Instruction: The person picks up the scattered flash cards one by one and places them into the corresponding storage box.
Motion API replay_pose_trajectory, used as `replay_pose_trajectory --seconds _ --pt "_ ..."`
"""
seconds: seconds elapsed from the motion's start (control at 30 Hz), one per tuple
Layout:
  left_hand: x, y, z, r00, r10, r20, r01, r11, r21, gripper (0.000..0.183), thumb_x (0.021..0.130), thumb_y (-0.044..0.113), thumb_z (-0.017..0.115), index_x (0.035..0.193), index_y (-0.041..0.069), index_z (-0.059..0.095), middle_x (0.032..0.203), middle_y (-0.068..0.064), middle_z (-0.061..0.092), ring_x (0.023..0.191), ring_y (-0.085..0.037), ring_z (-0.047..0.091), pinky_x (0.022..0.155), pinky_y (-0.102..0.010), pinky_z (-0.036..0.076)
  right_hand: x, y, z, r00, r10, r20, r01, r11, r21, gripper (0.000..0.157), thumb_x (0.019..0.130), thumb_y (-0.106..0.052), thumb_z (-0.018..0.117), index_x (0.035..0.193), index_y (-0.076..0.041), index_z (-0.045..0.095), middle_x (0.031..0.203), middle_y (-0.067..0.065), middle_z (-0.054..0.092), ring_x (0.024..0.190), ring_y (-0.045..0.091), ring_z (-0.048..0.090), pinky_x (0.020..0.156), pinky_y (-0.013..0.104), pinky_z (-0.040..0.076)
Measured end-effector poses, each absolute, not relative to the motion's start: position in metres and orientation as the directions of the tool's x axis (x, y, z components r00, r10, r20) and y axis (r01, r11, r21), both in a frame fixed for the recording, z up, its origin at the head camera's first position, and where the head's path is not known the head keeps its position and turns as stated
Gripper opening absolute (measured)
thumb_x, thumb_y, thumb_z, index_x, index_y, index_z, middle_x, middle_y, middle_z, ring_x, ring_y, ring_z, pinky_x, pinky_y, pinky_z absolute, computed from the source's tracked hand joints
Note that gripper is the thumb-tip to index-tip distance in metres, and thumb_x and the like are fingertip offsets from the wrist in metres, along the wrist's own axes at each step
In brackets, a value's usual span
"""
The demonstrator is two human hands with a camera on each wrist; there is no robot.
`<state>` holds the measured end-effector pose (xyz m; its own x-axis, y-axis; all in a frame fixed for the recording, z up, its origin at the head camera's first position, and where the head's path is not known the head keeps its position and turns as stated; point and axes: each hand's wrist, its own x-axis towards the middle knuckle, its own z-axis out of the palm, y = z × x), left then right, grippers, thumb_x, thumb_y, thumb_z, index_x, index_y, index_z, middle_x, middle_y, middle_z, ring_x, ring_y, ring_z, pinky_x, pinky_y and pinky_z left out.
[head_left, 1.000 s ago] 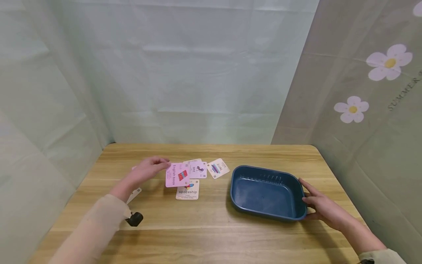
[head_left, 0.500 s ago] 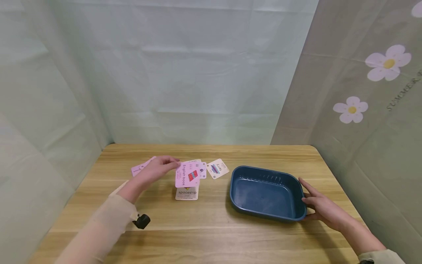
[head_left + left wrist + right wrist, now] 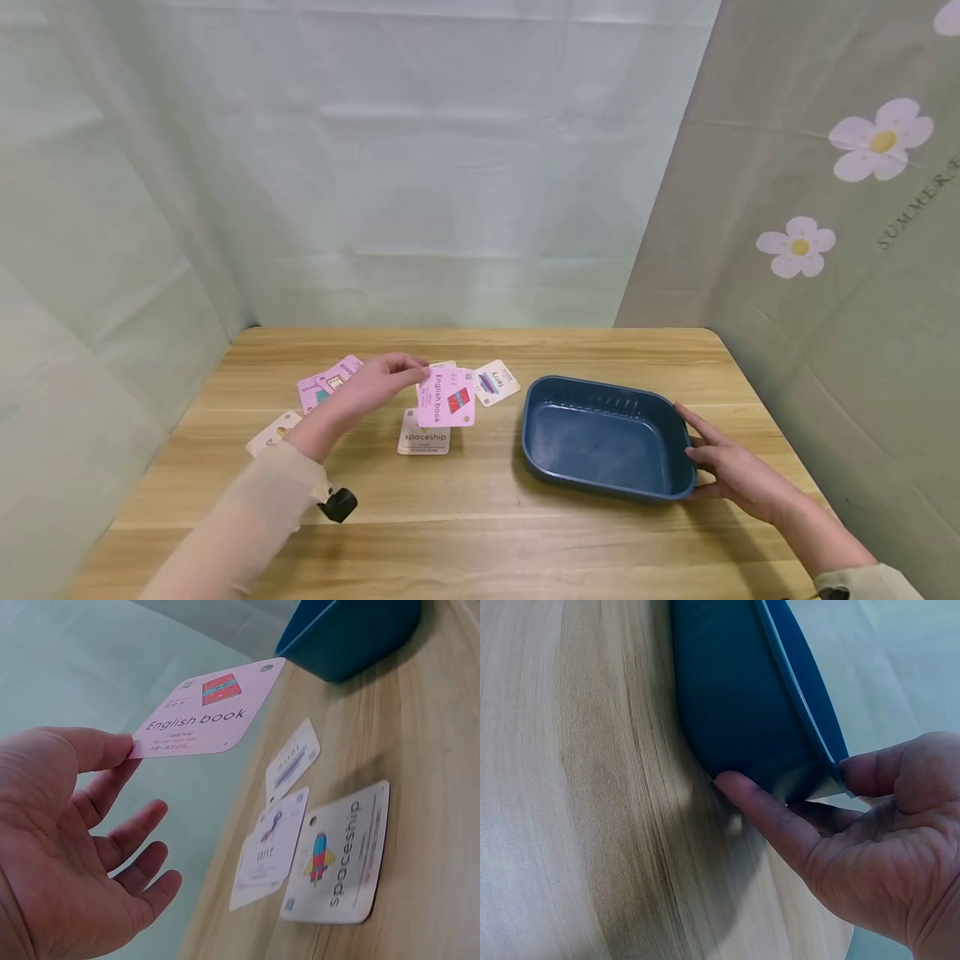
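Holding: our left hand (image 3: 372,387) pinches the English book card (image 3: 447,397) by one edge between thumb and forefinger; its other fingers are spread.
Card: raised above the table (image 3: 450,542), extending right from our fingertips toward the tub (image 3: 600,454); we cannot tell its long axis.
Tub: right of the card, apart from it, long axis left to right, slightly skewed.
Right hand (image 3: 738,477): we grip the tub's right end, digits parted on rim and outer wall; our left hand is nearer the card.
Table: wood-grained, flat, bearing the spaceship card (image 3: 425,443), the ferry card (image 3: 496,383) and more cards (image 3: 330,383) at left.
Curtain (image 3: 442,192): pale fabric, behind and at both sides.
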<state>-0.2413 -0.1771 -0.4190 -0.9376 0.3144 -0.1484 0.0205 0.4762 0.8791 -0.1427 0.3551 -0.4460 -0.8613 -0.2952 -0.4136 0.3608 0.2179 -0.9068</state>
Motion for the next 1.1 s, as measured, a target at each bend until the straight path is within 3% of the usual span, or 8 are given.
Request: replay_pose_trajectory --seconds 0.2,0.4,0.77,1.1 --pt "-0.241 -0.163 -0.418 -0.935 0.32 -0.153 0.004 0.442 0.897 0.028 0.1 0.039 0.065 0.108 0.012 0.069 0.147 -0.005 0.055 0.14 -0.034 0.045 0.112 -0.056 0.036 -0.143 0.355 -0.446 -0.862 -0.29 -0.415 0.369 0.203 -0.907 0.07 0.109 -0.009 0.034 0.165 -0.026 -0.003 0.165 0.025 -0.021 0.148 0.052 0.008 0.09 0.056 0.055" --pt "-0.239 -0.146 -0.416 -0.929 0.337 -0.152 0.011 0.436 0.9 0.026 0.1 0.038 0.065 0.105 0.012 0.069 0.145 -0.004 0.057 0.135 -0.031 0.05 0.102 -0.049 0.043 -0.143 0.355 -0.447 -0.861 -0.287 -0.42 0.378 0.192 -0.906 0.07 0.109 -0.007 0.033 0.165 -0.026 -0.004 0.165 0.025 -0.021 0.147 0.052 0.009 0.09 0.056 0.055" --pt "-0.235 -0.121 -0.412 -0.918 0.379 -0.12 0.056 0.422 0.905 0.023 0.099 0.037 0.066 0.102 0.014 0.071 0.14 -0.003 0.061 0.131 -0.031 0.053 0.103 -0.05 0.044 -0.143 0.354 -0.448 -0.86 -0.286 -0.423 0.382 0.191 -0.904 0.07 0.109 -0.006 0.033 0.165 -0.026 -0.005 0.164 0.026 -0.024 0.146 0.054 0.008 0.089 0.057 0.055" --pt "-0.234 -0.104 -0.411 -0.917 0.379 -0.127 0.05 0.423 0.905 0.024 0.097 0.038 0.07 0.107 0.016 0.072 0.108 -0.003 0.067 0.102 -0.026 0.057 0.086 -0.04 0.047 -0.143 0.352 -0.445 -0.859 -0.27 -0.435 0.391 0.201 -0.898 0.069 0.109 -0.006 0.031 0.165 -0.027 -0.003 0.165 0.022 -0.026 0.146 0.053 0.008 0.089 0.057 0.055"
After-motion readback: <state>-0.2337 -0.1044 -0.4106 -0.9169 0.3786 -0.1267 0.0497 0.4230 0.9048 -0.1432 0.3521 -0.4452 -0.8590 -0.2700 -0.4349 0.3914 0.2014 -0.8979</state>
